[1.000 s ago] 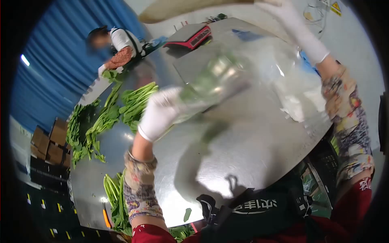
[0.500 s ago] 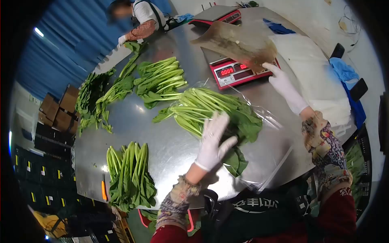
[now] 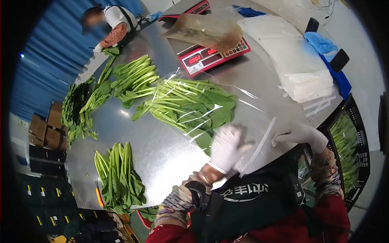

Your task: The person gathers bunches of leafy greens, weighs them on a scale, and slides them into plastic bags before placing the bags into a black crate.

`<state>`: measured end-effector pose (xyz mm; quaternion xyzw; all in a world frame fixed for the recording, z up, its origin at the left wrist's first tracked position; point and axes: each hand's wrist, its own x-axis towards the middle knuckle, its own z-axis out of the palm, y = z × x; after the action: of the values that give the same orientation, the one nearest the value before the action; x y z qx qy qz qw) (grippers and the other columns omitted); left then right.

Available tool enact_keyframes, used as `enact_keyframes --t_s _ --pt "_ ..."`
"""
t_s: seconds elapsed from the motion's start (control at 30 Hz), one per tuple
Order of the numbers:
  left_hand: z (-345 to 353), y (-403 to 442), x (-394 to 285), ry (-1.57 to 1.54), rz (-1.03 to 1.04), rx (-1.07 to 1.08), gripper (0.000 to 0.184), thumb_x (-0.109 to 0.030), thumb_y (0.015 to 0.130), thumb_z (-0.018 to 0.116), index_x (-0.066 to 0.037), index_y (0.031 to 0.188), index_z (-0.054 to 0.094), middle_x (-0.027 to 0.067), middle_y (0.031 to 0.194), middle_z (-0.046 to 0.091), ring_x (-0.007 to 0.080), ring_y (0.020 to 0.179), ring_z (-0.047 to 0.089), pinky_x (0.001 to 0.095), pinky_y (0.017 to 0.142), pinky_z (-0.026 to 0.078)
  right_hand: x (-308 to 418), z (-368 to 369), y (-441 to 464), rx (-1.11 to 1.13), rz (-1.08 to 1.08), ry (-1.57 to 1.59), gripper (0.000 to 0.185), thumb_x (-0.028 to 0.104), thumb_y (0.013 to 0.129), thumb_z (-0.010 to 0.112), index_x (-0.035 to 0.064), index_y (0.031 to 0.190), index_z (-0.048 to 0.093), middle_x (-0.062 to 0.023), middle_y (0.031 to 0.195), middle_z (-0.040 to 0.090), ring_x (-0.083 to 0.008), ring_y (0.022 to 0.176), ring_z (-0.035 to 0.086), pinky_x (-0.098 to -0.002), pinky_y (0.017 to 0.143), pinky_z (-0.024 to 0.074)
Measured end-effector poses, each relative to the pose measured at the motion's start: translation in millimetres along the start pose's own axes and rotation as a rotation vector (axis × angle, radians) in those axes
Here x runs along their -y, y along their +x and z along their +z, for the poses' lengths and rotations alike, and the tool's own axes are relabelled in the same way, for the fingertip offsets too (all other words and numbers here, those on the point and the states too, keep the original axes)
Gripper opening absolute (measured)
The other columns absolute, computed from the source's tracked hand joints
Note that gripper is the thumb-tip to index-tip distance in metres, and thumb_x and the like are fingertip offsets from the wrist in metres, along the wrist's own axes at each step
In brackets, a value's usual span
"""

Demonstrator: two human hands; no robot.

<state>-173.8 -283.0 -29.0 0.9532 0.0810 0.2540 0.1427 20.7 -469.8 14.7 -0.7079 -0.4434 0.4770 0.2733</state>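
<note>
A bunch of leafy greens [image 3: 190,103] lies under clear plastic film, its pale stems toward the left and its leaves toward me. The clear bag [image 3: 251,106] stretches past the leaves toward the table's front edge, where a white strip [image 3: 259,145] crosses it. My left hand [image 3: 227,146], in a white glove, rests open on the bag just below the leaves. To the right of the strip, my gloved right hand [image 3: 299,135] hovers low near the bag's end, open, with fingers loosely bent toward the left.
A red scale [image 3: 214,60] carries a stained curved sheet [image 3: 206,31]. Clear bags [image 3: 283,52] are stacked at right, near phones and a blue cloth. Other greens [image 3: 135,79] lie left, another bunch [image 3: 119,178] beside an orange-handled knife [image 3: 99,196]. A co-worker [image 3: 115,30] handles greens opposite.
My right hand has left the scale and come down beside the bag's near end. My left hand has slid off the greens toward me. The scale reading fell from 0.009 to 0.002.
</note>
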Motion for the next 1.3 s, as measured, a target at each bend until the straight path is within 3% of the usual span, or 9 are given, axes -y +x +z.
enact_keyframes --t_s 0.13,0.3,0.43,0.5,0.53,0.77,0.9,1.03,1.3 --pt "33.5 -28.3 1.3 0.039 -0.191 0.057 0.009 -0.019 0.077 0.065 -0.010 0.078 0.062 0.0043 0.076 0.058 0.0236 0.071 0.057 0.0350 0.060 0.048 -4.6 18.2 9.0 -0.053 0.069 0.032 0.018 0.015 0.085 0.059 0.0011 0.090 0.069 -0.0056 0.092 0.069 -0.0138 0.089 0.062 -0.0267 0.084 0.0468" --pt "-29.0 -2.0 -22.2 -0.091 -0.124 -0.264 0.016 -0.015 0.071 0.071 -0.012 0.085 0.065 0.0011 0.074 0.056 0.0205 0.072 0.057 0.0321 0.059 0.047 17.1 46.5 44.3 -0.203 -0.304 -0.192 0.029 0.008 0.088 0.051 0.0022 0.114 0.061 -0.0118 0.118 0.061 -0.0180 0.112 0.055 -0.0295 0.096 0.0416" --pt "-40.6 1.7 -24.2 -0.064 -0.109 -0.340 0.021 -0.015 0.068 0.073 -0.013 0.088 0.065 0.0007 0.078 0.056 0.0196 0.073 0.056 0.0303 0.061 0.046 56.6 78.2 118.4 -0.144 -0.645 0.257 0.033 0.003 0.086 0.051 0.0032 0.119 0.058 -0.0139 0.132 0.049 -0.0216 0.124 0.045 -0.0323 0.103 0.0357" --pt "-40.6 1.2 -24.6 -0.055 -0.082 -0.365 0.023 -0.014 0.069 0.073 -0.012 0.089 0.064 0.0009 0.081 0.057 0.0198 0.075 0.057 0.0305 0.061 0.046 77.7 86.3 174.5 -0.300 -0.775 0.043 0.037 0.000 0.085 0.049 0.0047 0.120 0.056 -0.0131 0.133 0.048 -0.0245 0.117 0.048 -0.0318 0.098 0.0386" --pt "-40.1 -0.1 -23.0 -0.048 -0.068 -0.376 0.023 -0.014 0.069 0.073 -0.012 0.090 0.064 0.0010 0.082 0.057 0.0199 0.076 0.057 0.0306 0.062 0.046 79.0 95.5 212.9 -0.539 -0.894 -0.335 0.039 -0.003 0.084 0.046 0.0057 0.121 0.056 -0.0121 0.129 0.051 -0.0252 0.106 0.054 -0.0294 0.091 0.0436" --pt "-53.0 -6.4 -12.2 -0.197 -0.060 -0.290 0.030 -0.009 0.067 0.069 -0.008 0.096 0.063 0.0032 0.085 0.058 0.0216 0.078 0.058 0.0315 0.064 0.047 128.2 119.4 315.7 -0.725 -0.683 -0.738 0.044 0.033 0.081 0.062 0.0062 0.116 0.056 -0.0079 0.103 0.060 -0.0240 0.104 0.049 -0.0396 0.087 0.0366" --pt "-51.7 -7.8 -7.6 -0.245 -0.071 -0.239 0.034 -0.014 0.066 0.067 -0.008 0.099 0.064 0.0019 0.087 0.059 0.0199 0.082 0.059 0.0302 0.064 0.048 148.6 127.6 310.8 -0.649 -0.476 -0.816 0.040 0.032 0.077 0.066 0.0063 0.107 0.059 -0.0132 0.097 0.058 -0.0283 0.099 0.050 -0.0392 0.085 0.0375" --pt "-42.3 -10.5 -5.0 -0.295 -0.055 -0.234 0.041 -0.016 0.060 0.068 -0.007 0.100 0.064 0.0018 0.088 0.059 0.0196 0.083 0.059 0.0308 0.065 0.049 139.8 130.3 307.7 -0.709 -0.561 -0.706 0.018 0.018 0.074 0.066 0.0076 0.089 0.064 -0.0069 0.096 0.058 -0.0265 0.100 0.049 -0.0395 0.084 0.0388" --pt "-41.8 -8.0 -2.4 -0.375 -0.037 -0.210 0.040 -0.013 0.061 0.067 -0.005 0.100 0.063 0.0031 0.086 0.059 0.0213 0.080 0.059 0.0314 0.064 0.050 130.4 123.8 273.1 -0.788 -0.660 -0.812 0.017 0.013 0.075 0.061 0.0071 0.092 0.062 -0.0069 0.108 0.057 -0.0234 0.111 0.050 -0.0371 0.093 0.0392"
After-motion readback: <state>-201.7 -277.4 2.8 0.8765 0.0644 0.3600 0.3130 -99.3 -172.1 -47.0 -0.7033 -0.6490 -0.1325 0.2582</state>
